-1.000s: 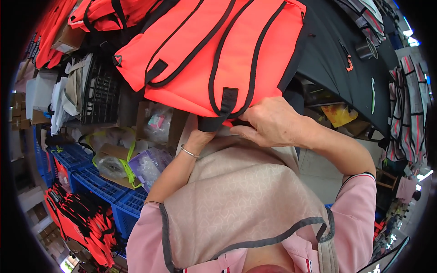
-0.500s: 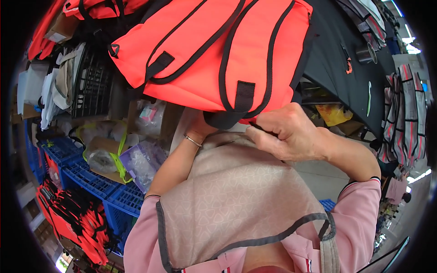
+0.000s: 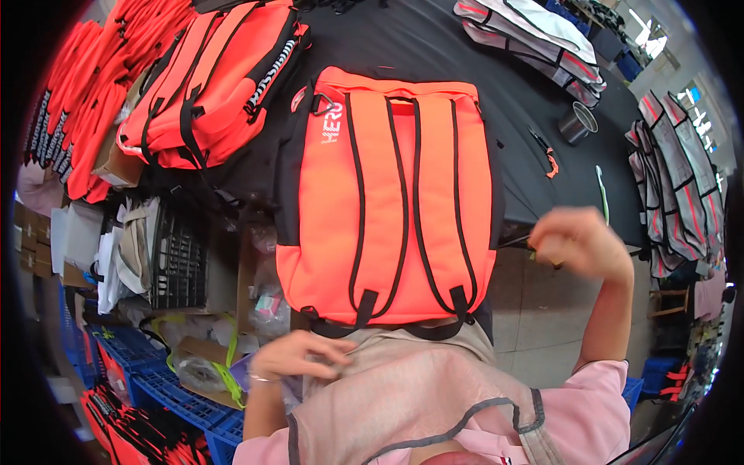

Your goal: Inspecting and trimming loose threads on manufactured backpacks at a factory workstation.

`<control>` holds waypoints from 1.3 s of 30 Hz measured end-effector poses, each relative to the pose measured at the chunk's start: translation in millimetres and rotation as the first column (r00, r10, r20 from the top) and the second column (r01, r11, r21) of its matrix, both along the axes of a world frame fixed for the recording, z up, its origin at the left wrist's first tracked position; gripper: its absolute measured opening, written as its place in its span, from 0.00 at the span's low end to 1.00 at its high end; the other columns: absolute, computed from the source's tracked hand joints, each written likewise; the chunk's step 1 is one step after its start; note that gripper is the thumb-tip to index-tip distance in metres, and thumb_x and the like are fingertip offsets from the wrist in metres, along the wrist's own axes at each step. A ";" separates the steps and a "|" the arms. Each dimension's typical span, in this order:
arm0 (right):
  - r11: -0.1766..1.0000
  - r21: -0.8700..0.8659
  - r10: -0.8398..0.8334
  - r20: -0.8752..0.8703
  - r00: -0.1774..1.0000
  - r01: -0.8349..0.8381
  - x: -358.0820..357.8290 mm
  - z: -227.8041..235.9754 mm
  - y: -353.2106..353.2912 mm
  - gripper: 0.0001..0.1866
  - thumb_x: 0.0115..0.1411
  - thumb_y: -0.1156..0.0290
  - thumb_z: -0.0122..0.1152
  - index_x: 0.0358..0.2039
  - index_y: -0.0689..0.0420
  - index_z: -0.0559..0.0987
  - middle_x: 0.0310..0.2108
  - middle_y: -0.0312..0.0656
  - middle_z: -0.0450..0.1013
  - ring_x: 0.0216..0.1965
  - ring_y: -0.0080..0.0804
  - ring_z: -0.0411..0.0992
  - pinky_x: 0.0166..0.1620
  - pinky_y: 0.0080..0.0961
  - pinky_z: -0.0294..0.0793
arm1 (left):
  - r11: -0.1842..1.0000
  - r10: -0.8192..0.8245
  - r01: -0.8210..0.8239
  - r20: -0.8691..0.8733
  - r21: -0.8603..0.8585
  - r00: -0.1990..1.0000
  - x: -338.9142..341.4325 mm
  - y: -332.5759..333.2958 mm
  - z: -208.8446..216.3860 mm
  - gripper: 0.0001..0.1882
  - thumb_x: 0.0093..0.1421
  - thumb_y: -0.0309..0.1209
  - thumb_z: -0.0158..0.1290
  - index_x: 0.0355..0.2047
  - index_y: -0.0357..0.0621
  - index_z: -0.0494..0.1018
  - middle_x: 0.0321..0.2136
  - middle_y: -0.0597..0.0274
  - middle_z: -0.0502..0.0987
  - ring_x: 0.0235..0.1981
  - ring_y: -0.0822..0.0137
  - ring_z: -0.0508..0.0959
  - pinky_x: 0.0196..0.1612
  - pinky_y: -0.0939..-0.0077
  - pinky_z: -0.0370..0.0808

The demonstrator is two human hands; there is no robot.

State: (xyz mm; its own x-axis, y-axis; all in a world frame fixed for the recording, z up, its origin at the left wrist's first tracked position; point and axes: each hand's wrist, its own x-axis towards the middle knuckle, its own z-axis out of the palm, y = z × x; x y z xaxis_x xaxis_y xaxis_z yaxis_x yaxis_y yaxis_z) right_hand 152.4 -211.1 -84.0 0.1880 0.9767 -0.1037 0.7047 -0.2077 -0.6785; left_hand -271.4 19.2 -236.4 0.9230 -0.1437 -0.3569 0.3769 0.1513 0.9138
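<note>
A bright orange-red backpack [image 3: 325, 209] with black trim lies back side up, half on the black table and reaching toward my lap. Its two padded shoulder straps [image 3: 380, 201] run down to short black webbing ends at the near edge. My left hand [image 3: 298, 356] is open below the backpack's lower left corner, over my beige apron [image 3: 411, 387], its fingers loosely bent and holding nothing visible. To the right of the backpack, my right hand [image 3: 581, 242] hovers by the table's near edge, smeared by motion. Whether something thin is in its fingers cannot be made out.
A second orange backpack [image 3: 209, 85] lies at the far left, beside piled orange pieces [image 3: 101, 85]. On the table's right are a metal cup [image 3: 577, 122], orange-handled snips [image 3: 549, 159] and a white-green tool [image 3: 602, 194]. Grey panels [image 3: 535, 43] are stacked behind; blue crates [image 3: 178, 395] stand left.
The backpack has gone from raised close before me to lying lower and flatter. My left hand has come out from under it, and my right hand has left its strap, moving right.
</note>
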 end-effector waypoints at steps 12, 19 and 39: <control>0.942 -0.131 0.327 0.146 0.934 -0.310 -83.1 -120.7 101.2 0.27 0.63 0.53 0.54 0.56 0.58 0.71 0.64 0.56 0.58 0.70 0.53 0.49 0.65 0.64 0.48 | -0.007 0.677 -0.577 0.428 0.817 0.598 103.9 71.4 -23.4 0.61 0.47 0.45 0.69 0.70 0.37 0.40 0.66 0.33 0.50 0.67 0.41 0.54 0.68 0.56 0.55; 0.592 0.341 -0.803 0.165 0.573 0.730 29.8 -188.3 73.7 0.30 0.60 0.58 0.63 0.56 0.67 0.70 0.50 0.57 0.70 0.53 0.52 0.67 0.58 0.38 0.64 | -0.098 0.833 -0.651 0.420 0.753 0.359 105.5 67.4 -28.0 0.60 0.39 0.46 0.74 0.64 0.27 0.53 0.60 0.32 0.63 0.61 0.44 0.66 0.64 0.58 0.64; 0.152 0.930 -0.687 -0.145 0.712 0.335 -34.6 90.2 116.5 0.16 0.63 0.62 0.62 0.41 0.63 0.80 0.32 0.37 0.78 0.34 0.21 0.72 0.40 0.24 0.71 | 0.008 0.588 -0.999 0.808 0.037 0.034 110.4 138.5 135.8 0.29 0.68 0.49 0.49 0.49 0.28 0.72 0.45 0.61 0.76 0.44 0.73 0.71 0.48 0.74 0.69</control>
